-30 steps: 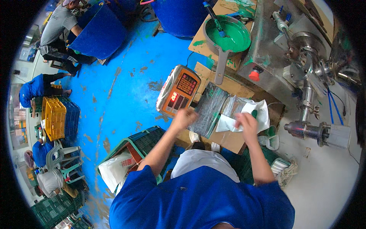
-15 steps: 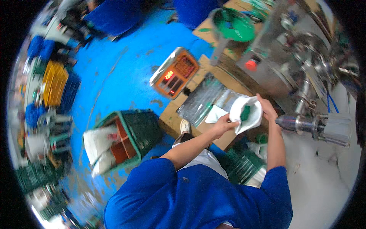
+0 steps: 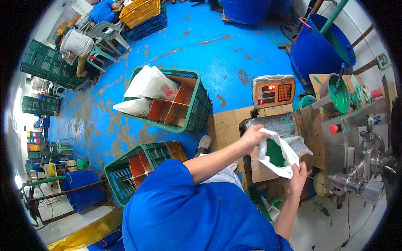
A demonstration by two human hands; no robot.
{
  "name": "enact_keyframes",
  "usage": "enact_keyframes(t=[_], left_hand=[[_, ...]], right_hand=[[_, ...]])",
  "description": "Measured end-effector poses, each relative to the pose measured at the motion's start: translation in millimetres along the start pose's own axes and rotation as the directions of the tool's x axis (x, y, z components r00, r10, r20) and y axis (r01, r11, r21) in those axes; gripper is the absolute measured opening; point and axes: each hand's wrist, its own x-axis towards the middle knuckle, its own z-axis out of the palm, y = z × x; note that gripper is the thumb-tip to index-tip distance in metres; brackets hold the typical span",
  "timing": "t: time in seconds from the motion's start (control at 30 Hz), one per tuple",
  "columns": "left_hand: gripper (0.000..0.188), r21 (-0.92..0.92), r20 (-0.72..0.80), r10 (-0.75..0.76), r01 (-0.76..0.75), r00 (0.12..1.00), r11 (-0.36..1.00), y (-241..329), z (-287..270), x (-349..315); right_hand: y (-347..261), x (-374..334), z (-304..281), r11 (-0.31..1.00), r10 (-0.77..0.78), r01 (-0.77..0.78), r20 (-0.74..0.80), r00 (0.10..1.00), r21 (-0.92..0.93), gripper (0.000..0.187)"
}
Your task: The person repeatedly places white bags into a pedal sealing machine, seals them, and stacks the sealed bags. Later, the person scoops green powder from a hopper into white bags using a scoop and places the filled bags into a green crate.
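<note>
Between my two hands a white bag [image 3: 290, 152] is held with its mouth stretched wide. Dark green material [image 3: 274, 153] shows inside it; whether it is paste or powder I cannot tell. My left hand [image 3: 253, 137] pinches the upper left of the rim. Fingers of my right hand [image 3: 298, 175] grip the rim's lower right corner. Below the bag is a cardboard-covered work surface [image 3: 261, 170], with a clear plastic-wrapped piece [image 3: 295, 145] just beyond the bag. An orange digital scale [image 3: 274, 91] with lit red digits stands farther off.
At right is a steel machine with a nozzle [image 3: 341, 180] and red button [image 3: 334, 129]. A green-coated pan [image 3: 338, 95] lies beyond. Green crates [image 3: 204, 102] [image 3: 117, 182] with brown dividers stand left, one holding white bags [image 3: 153, 85]. Another person [image 3: 78, 45] sits far left.
The view has swung left, bringing more crates into sight. The bag's mouth is stretched longer and shows more green. My left hand has shifted to its upper rim, my right hand to its lower corner.
</note>
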Motion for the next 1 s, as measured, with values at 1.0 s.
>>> enact_keyframes(t=[1.0], left_hand=[[0.022,0.09,-0.532,0.056,-0.009,0.845,0.996,69.0,-463.6,10.9]], right_hand=[[-36.0,110.0,510.6,0.958,-0.095,0.215,0.495,0.864,-0.191,0.013]])
